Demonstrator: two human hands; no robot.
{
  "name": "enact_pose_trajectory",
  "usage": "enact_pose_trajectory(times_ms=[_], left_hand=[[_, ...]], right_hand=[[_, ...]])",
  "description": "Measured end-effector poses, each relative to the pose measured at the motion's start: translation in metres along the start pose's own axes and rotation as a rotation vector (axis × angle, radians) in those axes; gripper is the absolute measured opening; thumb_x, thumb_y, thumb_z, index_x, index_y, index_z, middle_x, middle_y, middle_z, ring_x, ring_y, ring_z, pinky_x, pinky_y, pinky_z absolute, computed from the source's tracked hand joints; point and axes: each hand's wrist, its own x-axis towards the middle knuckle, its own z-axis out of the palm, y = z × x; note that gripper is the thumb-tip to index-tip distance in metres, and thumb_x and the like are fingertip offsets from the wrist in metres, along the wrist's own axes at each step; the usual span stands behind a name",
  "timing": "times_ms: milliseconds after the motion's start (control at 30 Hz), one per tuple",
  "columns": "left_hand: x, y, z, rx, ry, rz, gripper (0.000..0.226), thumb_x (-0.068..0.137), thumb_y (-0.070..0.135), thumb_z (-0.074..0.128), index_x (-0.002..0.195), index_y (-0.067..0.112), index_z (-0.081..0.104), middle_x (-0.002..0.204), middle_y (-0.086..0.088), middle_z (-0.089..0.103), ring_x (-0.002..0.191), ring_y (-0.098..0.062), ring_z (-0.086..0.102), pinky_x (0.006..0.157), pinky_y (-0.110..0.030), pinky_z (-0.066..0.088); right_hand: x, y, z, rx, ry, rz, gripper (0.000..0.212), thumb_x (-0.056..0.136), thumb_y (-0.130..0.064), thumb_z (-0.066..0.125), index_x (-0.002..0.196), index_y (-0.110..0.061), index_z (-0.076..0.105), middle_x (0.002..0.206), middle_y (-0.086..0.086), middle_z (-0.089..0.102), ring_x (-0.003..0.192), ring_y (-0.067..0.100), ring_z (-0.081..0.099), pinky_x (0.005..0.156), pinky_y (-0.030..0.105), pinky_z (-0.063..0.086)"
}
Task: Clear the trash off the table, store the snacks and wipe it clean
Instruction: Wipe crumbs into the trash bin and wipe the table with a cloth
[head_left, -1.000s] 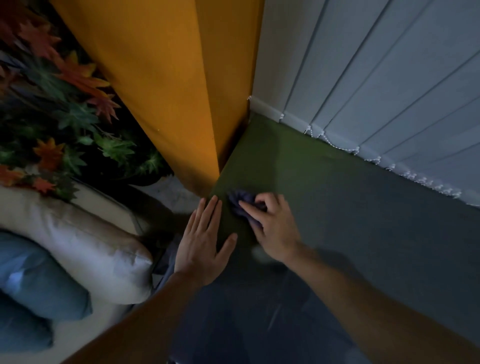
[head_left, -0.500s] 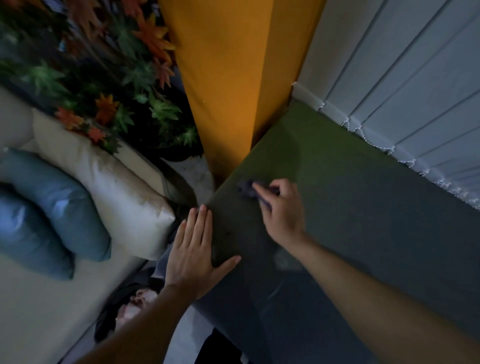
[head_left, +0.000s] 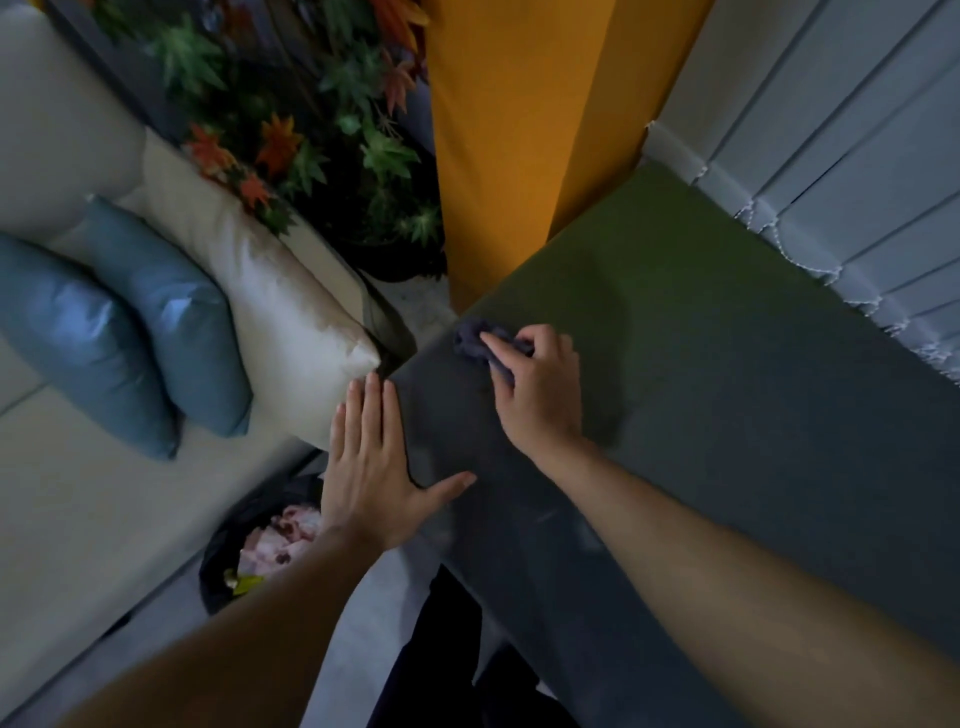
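Observation:
A dark grey table (head_left: 727, 415) runs from the bottom centre to the right, its far end tinted green. My right hand (head_left: 535, 389) presses a crumpled dark blue cloth (head_left: 475, 338) onto the table near its far left corner, fingers closed over it. My left hand (head_left: 369, 462) lies flat and spread on the table's left edge, holding nothing. Below it on the floor stands a black-lined trash bin (head_left: 249, 556) with pink and yellow wrappers inside.
A cream sofa (head_left: 67, 499) with a cream cushion (head_left: 270, 312) and two blue cushions (head_left: 156, 312) is to the left. A plant with orange and green leaves (head_left: 311, 140) and an orange column (head_left: 509, 130) stand behind. White vertical blinds (head_left: 841, 156) line the right.
The view has swung left, bringing the sofa and trash bin into sight. My left hand slid toward the table's left edge. My right hand stays on the cloth near the corner.

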Motion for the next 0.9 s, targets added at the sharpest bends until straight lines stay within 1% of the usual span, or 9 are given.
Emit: enact_pose_trajectory(times_ms=[200, 233, 367, 433, 533, 600, 667, 733, 900], left_hand=[[-0.004, -0.002, -0.003, -0.016, 0.015, 0.026, 0.134, 0.069, 0.1, 0.026, 0.158, 0.006, -0.008, 0.165, -0.013, -0.017, 0.153, -0.026, -0.018, 0.126, -0.042, -0.003], [-0.003, -0.002, -0.003, -0.028, 0.013, 0.034, 0.136, 0.067, 0.101, 0.027, 0.158, 0.006, -0.008, 0.165, -0.013, -0.017, 0.153, -0.026, -0.018, 0.126, -0.042, -0.003], [-0.002, -0.006, -0.003, -0.023, -0.025, 0.069, 0.137, 0.067, 0.101, 0.029, 0.157, 0.007, -0.014, 0.164, -0.011, -0.022, 0.152, -0.023, -0.02, 0.126, -0.041, -0.005], [-0.003, -0.012, -0.003, -0.033, -0.023, 0.103, 0.12, 0.08, 0.091, 0.027, 0.156, 0.009, -0.016, 0.163, -0.009, -0.025, 0.151, -0.02, -0.023, 0.125, -0.037, -0.009], [-0.002, -0.023, -0.001, -0.033, 0.017, 0.159, 0.084, 0.097, 0.061, 0.017, 0.158, 0.011, -0.011, 0.164, -0.007, -0.02, 0.152, -0.018, -0.019, 0.122, -0.029, -0.016], [0.0, -0.027, -0.001, -0.065, 0.032, 0.155, 0.071, 0.101, 0.05, 0.013, 0.159, 0.015, -0.005, 0.167, -0.003, -0.012, 0.152, -0.015, -0.016, 0.122, -0.027, -0.013], [0.003, -0.03, -0.003, -0.107, 0.043, 0.134, 0.065, 0.102, 0.047, 0.01, 0.16, 0.021, 0.001, 0.168, 0.001, -0.005, 0.153, -0.012, -0.009, 0.123, -0.028, -0.007], [0.01, -0.032, -0.004, -0.093, 0.042, 0.133, 0.063, 0.102, 0.047, 0.01, 0.16, 0.023, 0.003, 0.168, 0.002, 0.0, 0.154, -0.016, -0.002, 0.124, -0.031, -0.002], [0.02, -0.032, -0.005, -0.052, 0.03, 0.137, 0.062, 0.103, 0.047, 0.011, 0.16, 0.022, 0.008, 0.168, -0.003, 0.01, 0.154, -0.024, 0.011, 0.125, -0.038, 0.005]], right_hand=[[-0.047, -0.002, -0.009, 0.079, -0.225, -0.364, 0.032, 0.09, -0.027, 0.06, 0.12, -0.029, 0.071, 0.107, 0.007, 0.056, 0.092, 0.03, 0.051, 0.078, 0.042, 0.045], [-0.039, 0.002, -0.01, 0.063, -0.219, -0.355, 0.032, 0.09, -0.027, 0.059, 0.119, -0.03, 0.072, 0.107, 0.007, 0.056, 0.091, 0.03, 0.051, 0.077, 0.043, 0.045], [-0.024, -0.005, -0.003, 0.027, -0.105, -0.127, 0.03, 0.09, -0.029, 0.061, 0.119, -0.031, 0.071, 0.108, 0.004, 0.054, 0.093, 0.029, 0.051, 0.077, 0.046, 0.045], [-0.044, -0.016, -0.005, 0.041, -0.127, -0.178, 0.032, 0.09, -0.031, 0.06, 0.12, -0.031, 0.07, 0.109, 0.004, 0.054, 0.094, 0.029, 0.051, 0.078, 0.044, 0.045], [-0.07, -0.009, -0.015, 0.058, -0.184, -0.299, 0.031, 0.09, -0.028, 0.062, 0.12, -0.031, 0.071, 0.109, 0.005, 0.055, 0.093, 0.029, 0.052, 0.078, 0.042, 0.044], [-0.065, -0.001, -0.02, 0.034, -0.125, -0.196, 0.032, 0.089, -0.026, 0.062, 0.119, -0.031, 0.071, 0.107, 0.004, 0.054, 0.091, 0.029, 0.052, 0.076, 0.043, 0.044], [-0.062, -0.004, -0.019, 0.023, -0.055, -0.01, 0.032, 0.088, -0.024, 0.065, 0.118, -0.032, 0.072, 0.106, 0.003, 0.053, 0.091, 0.029, 0.052, 0.075, 0.043, 0.044], [-0.076, -0.017, -0.016, 0.017, -0.022, 0.038, 0.033, 0.087, -0.024, 0.067, 0.118, -0.033, 0.071, 0.107, 0.002, 0.052, 0.092, 0.028, 0.051, 0.076, 0.042, 0.042], [-0.132, -0.027, -0.03, 0.072, -0.249, -0.344, 0.034, 0.091, -0.031, 0.058, 0.124, -0.031, 0.067, 0.109, 0.004, 0.055, 0.092, 0.027, 0.05, 0.078, 0.039, 0.041]])
